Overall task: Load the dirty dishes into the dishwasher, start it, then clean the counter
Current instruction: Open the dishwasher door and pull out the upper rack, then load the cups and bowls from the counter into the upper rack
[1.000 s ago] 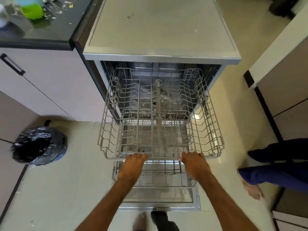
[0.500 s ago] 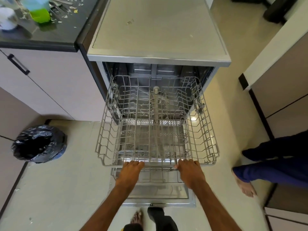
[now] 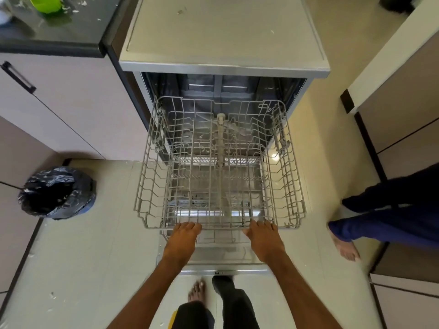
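Observation:
The dishwasher point(image 3: 223, 46) stands open in front of me, its door point(image 3: 223, 264) folded flat near the floor. Its grey wire upper rack point(image 3: 152, 186) is drawn far out and holds no dishes. My left hand point(image 3: 183, 241) and my right hand point(image 3: 263, 241) both grip the rack's front rail, fingers curled over the wire. A lower rack point(image 3: 213, 236) shows beneath the upper one. On the black counter point(image 3: 59, 27) at the top left sits a green container point(image 3: 47, 3) among scattered crumbs.
A bin lined with a black bag point(image 3: 57, 193) stands on the floor to the left. Another person's legs in dark blue trousers point(image 3: 389, 210) and a bare foot point(image 3: 344, 248) are at the right. Cabinets flank both sides. My own feet point(image 3: 197, 293) are just behind the door.
The upper rack has slid further out of the dishwasher towards me, both hands staying on its front rail. The person at the right has shifted a little.

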A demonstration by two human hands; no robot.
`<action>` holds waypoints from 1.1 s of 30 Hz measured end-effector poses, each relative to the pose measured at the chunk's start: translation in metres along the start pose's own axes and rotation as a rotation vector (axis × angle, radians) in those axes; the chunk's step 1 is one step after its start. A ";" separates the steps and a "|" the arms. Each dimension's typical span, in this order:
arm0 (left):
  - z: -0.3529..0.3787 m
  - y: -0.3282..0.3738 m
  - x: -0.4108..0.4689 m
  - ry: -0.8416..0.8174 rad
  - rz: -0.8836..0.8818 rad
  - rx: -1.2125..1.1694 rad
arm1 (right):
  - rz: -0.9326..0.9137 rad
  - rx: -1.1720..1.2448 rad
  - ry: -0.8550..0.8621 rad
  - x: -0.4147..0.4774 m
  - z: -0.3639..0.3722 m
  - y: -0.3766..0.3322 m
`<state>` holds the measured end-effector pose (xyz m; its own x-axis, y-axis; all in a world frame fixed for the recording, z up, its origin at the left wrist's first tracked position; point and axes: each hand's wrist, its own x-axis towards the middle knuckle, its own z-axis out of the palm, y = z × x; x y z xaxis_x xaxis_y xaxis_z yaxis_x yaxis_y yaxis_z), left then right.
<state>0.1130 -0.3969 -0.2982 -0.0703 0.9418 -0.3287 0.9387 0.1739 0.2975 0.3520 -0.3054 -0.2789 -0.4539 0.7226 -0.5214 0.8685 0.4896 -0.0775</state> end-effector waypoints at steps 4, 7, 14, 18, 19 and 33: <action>0.006 0.005 -0.009 -0.067 -0.052 0.009 | 0.127 0.195 0.041 -0.007 0.012 -0.001; -0.002 0.006 -0.013 -0.138 -0.064 0.035 | 0.138 0.168 -0.040 -0.012 0.007 -0.005; -0.095 0.037 -0.018 -0.184 -0.155 0.026 | 0.050 0.155 -0.075 -0.015 -0.078 -0.018; -0.171 0.045 -0.018 -0.063 -0.227 0.003 | -0.029 0.179 0.016 -0.003 -0.156 -0.042; -0.195 0.043 -0.019 -0.010 -0.241 -0.010 | -0.053 0.190 0.044 0.001 -0.180 -0.052; -0.415 -0.058 -0.076 0.397 -0.487 -0.079 | -0.450 0.053 0.363 0.040 -0.396 -0.251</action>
<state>-0.0766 -0.3592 0.0814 -0.6171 0.7817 -0.0901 0.7410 0.6158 0.2678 0.0366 -0.2062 0.0559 -0.8120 0.5745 -0.1030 0.5786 0.7691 -0.2715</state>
